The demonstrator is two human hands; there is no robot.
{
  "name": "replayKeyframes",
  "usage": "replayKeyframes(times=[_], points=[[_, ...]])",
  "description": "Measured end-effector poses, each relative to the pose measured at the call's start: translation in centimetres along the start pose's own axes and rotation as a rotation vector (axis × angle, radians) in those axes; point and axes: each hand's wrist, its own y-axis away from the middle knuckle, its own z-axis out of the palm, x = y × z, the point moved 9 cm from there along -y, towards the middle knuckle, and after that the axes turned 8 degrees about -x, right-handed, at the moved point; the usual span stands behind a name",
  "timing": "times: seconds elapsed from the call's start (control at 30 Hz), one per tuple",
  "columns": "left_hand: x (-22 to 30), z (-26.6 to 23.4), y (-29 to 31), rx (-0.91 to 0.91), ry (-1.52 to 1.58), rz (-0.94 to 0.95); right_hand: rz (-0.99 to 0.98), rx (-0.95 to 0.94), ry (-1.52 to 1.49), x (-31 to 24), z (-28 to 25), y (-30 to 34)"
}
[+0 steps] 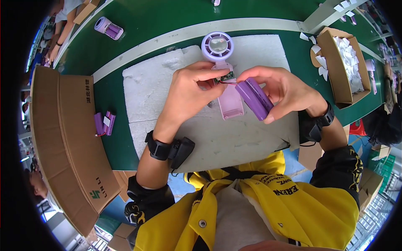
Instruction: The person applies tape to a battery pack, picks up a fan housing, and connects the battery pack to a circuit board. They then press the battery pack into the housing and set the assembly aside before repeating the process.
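A lilac handheld fan (pixel 217 47) lies on a white foam sheet (pixel 146 79), its round head at the far end and its pink handle shell (pixel 230 104) open toward me. My left hand (pixel 192 85) pinches a small green circuit board (pixel 226 77) over the top of the handle. Fingers of my right hand (pixel 289 90) are closed round a purple battery pack (pixel 254 98), which tilts just right of the handle. Thin red wire (pixel 228 83) runs between the board and the pack.
Another purple battery pack (pixel 105 124) lies at the left beside a large cardboard box (pixel 63 138). An open carton (pixel 365 90) of white paper pieces stands at the right. Another lilac fan part (pixel 109 28) lies beyond the white rail (pixel 180 38). People work nearby.
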Motion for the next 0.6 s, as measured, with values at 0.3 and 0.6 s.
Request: replayKeyframes(times=[0.3,0.6], points=[[0.1,0.0,0.0,-0.002,0.0,-0.01,0.038,0.048,0.029,-0.1,0.4,0.2],[0.0,0.2,0.2,-0.012,-0.027,-0.003,-0.184,0.076,0.673,-2.2,1.3,0.3]])
